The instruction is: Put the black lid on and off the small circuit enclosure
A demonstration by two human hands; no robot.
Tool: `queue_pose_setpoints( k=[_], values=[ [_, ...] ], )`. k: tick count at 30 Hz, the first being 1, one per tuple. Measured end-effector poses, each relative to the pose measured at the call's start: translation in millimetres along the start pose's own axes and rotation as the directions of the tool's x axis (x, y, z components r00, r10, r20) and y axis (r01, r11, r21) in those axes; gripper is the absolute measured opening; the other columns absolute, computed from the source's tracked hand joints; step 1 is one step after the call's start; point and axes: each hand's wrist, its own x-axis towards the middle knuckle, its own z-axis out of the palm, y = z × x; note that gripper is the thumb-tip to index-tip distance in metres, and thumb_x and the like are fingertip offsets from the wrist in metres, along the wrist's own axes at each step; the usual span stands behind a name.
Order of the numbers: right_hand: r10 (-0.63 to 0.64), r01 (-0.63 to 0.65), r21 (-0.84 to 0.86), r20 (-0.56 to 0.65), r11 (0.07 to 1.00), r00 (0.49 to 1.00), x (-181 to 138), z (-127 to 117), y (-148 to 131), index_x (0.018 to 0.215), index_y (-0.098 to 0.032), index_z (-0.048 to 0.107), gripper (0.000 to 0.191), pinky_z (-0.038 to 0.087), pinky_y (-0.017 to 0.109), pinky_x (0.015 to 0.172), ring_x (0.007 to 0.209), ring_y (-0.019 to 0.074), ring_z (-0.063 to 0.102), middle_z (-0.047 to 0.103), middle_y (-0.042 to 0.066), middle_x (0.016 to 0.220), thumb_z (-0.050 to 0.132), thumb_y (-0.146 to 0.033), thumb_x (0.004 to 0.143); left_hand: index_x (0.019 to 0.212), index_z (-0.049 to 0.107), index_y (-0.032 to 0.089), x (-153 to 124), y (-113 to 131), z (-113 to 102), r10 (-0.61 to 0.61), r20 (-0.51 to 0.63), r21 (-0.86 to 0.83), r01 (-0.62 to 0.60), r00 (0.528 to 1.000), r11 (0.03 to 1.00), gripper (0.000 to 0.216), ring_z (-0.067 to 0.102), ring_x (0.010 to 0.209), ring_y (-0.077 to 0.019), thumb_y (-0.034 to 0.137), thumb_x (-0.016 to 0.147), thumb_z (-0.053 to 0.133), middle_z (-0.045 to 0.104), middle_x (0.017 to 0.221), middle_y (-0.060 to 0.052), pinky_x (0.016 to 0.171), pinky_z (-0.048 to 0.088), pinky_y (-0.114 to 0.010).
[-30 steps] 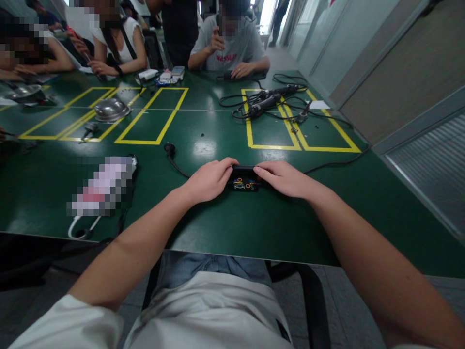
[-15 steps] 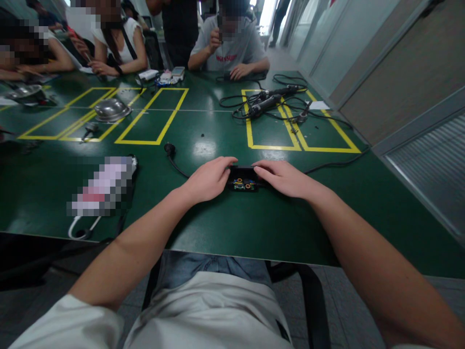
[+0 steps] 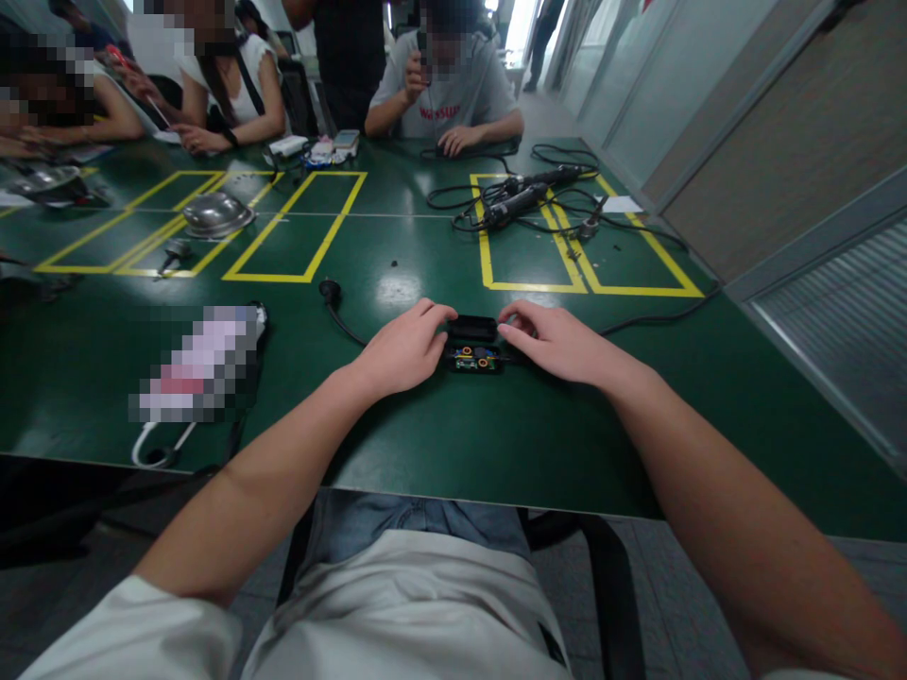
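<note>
A small black adapter housing [image 3: 475,369] lies open on the green table in front of me, its circuit board and two orange-ringed coils showing. Just behind it is its black cover [image 3: 473,330], inner side up, with a narrow gap between the two. My left hand [image 3: 403,348] is at the left ends of both pieces, fingers stretched out and thumb apart. On the other side, my right hand [image 3: 553,342] has bent fingers near the cover's right end, with a gap between thumb and forefinger. Whether the fingertips touch the cover is hard to tell.
A black plug [image 3: 330,291] on a cable lies left of my hands. Further back are black corded tools [image 3: 514,206], a metal bowl-shaped part [image 3: 216,215] and yellow tape outlines. A blurred-out packet [image 3: 202,364] lies at left. Several people sit across the table.
The cover has separated from the housing and now lies flatter behind it, baring more of the circuit board. My right hand's fingers have lifted and spread a little.
</note>
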Motion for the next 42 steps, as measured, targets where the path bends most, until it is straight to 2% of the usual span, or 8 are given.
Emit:
queue_pose_setpoints(
  k=[3, 6, 9, 18, 21, 27, 36, 42],
  values=[
    [-0.036, 0.036, 0.013, 0.073, 0.999, 0.997, -2, -5, 2, 0.091, -0.025, 0.068, 0.021, 0.051, 0.036, 0.071, 0.073, 0.0226, 0.065, 0.075, 0.004, 0.080, 0.072, -0.045, 0.094, 0.116, 0.071, 0.019, -1, 5, -6, -0.033, 0.106, 0.040, 0.029, 0.994, 0.999, 0.022, 0.074, 0.101, -0.0298, 0.034, 0.106, 0.059, 0.077, 0.110, -0.012, 0.095, 0.060, -0.046],
    [-0.064, 0.058, 0.037, 0.191, 0.998, 0.979, -4, -8, 4, 0.085, -0.025, 0.065, 0.018, 0.049, 0.033, 0.069, 0.070, 0.0195, 0.062, 0.071, 0.001, 0.076, 0.076, -0.040, 0.085, 0.102, 0.070, 0.020, -2, 8, -12, -0.036, 0.200, 0.052, 0.027, 0.979, 0.998, 0.012, 0.071, 0.086, -0.0273, 0.031, 0.100, 0.064, 0.076, 0.095, -0.008, 0.081, 0.053, -0.041],
    [-0.064, 0.058, 0.034, 0.224, 0.998, 0.973, -5, -9, 4, 0.084, -0.025, 0.066, 0.017, 0.047, 0.033, 0.069, 0.070, 0.0188, 0.060, 0.070, 0.001, 0.075, 0.075, -0.040, 0.084, 0.100, 0.070, 0.021, -2, 8, -13, -0.026, 0.211, 0.055, 0.015, 0.977, 0.998, 0.007, 0.070, 0.083, -0.0259, 0.027, 0.098, 0.066, 0.076, 0.092, -0.007, 0.076, 0.048, -0.038],
    [-0.087, 0.091, -0.007, 0.214, 0.996, 0.973, -4, -10, -2, 0.091, -0.023, 0.072, 0.018, 0.043, 0.033, 0.070, 0.070, 0.0190, 0.060, 0.070, 0.002, 0.076, 0.069, -0.041, 0.091, 0.107, 0.070, 0.022, -1, 4, -8, -0.042, 0.184, 0.089, 0.026, 0.982, 0.996, 0.015, 0.071, 0.089, -0.0276, 0.034, 0.105, 0.062, 0.078, 0.100, -0.008, 0.079, 0.048, -0.039],
    [-0.077, 0.076, 0.013, 0.203, 0.997, 0.976, -5, -15, -3, 0.091, -0.023, 0.072, 0.020, 0.044, 0.033, 0.070, 0.070, 0.0195, 0.060, 0.070, 0.002, 0.076, 0.068, -0.042, 0.091, 0.107, 0.068, 0.022, -1, 2, -10, -0.015, 0.153, 0.029, 0.011, 0.988, 1.000, 0.012, 0.071, 0.089, -0.0263, 0.032, 0.102, 0.064, 0.078, 0.101, -0.008, 0.080, 0.049, -0.038],
    [-0.002, -0.017, 0.081, 0.228, 0.997, 0.974, -7, -25, -3, 0.091, -0.022, 0.073, 0.020, 0.043, 0.033, 0.065, 0.063, 0.0188, 0.058, 0.069, 0.001, 0.072, 0.071, -0.042, 0.086, 0.095, 0.065, 0.022, 0, -7, -14, 0.069, 0.054, -0.092, -0.064, 0.996, 0.994, 0.006, 0.068, 0.085, -0.0222, 0.020, 0.096, 0.060, 0.076, 0.097, -0.005, 0.084, 0.053, -0.038],
    [-0.011, -0.012, 0.101, 0.221, 0.995, 0.975, -8, -28, -6, 0.090, -0.023, 0.073, 0.021, 0.044, 0.032, 0.063, 0.062, 0.0175, 0.058, 0.069, 0.000, 0.071, 0.071, -0.044, 0.085, 0.095, 0.070, 0.021, 2, -13, -16, 0.104, -0.026, -0.095, -0.106, 0.994, 0.990, 0.008, 0.069, 0.089, -0.0219, 0.017, 0.093, 0.063, 0.075, 0.096, -0.004, 0.094, 0.057, -0.040],
    [-0.018, 0.000, 0.100, 0.178, 0.995, 0.984, -9, -29, -5, 0.092, -0.023, 0.074, 0.024, 0.045, 0.032, 0.064, 0.066, 0.0183, 0.060, 0.071, 0.001, 0.075, 0.073, -0.046, 0.086, 0.098, 0.070, 0.021, 0, -11, -20, 0.091, -0.046, -0.106, -0.096, 0.995, 0.990, 0.009, 0.070, 0.091, -0.0229, 0.018, 0.094, 0.063, 0.075, 0.097, -0.005, 0.093, 0.057, -0.040]
  ],
)
